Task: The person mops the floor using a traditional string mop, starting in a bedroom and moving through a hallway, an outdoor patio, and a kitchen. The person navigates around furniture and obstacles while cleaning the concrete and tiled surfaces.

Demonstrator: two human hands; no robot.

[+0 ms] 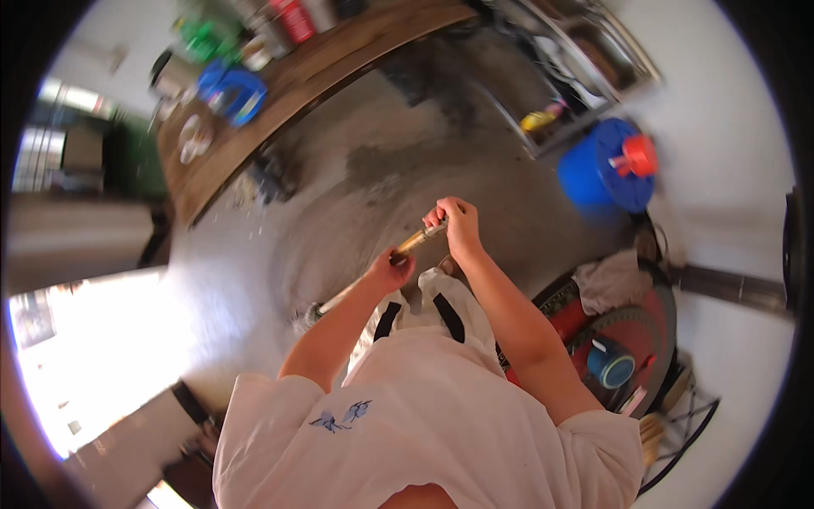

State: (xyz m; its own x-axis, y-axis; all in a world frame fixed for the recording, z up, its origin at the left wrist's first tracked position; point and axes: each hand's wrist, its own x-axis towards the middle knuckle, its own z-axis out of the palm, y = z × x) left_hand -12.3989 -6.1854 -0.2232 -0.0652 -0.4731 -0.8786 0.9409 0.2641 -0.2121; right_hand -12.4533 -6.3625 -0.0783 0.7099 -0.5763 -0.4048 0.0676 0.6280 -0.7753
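A person in a loose white short-sleeved shirt (pixel 441 416), seen from above. The shirt carries a small blue print of a flower or bird (pixel 341 417) near the left sleeve; which it is cannot be made out. The sleeves end above the elbow, leaving both forearms bare. Lower down, white cloth with two black straps (pixel 420 316) covers the legs. No watch, ring or glove shows on the left hand (pixel 393 270) or the right hand (pixel 459 222).
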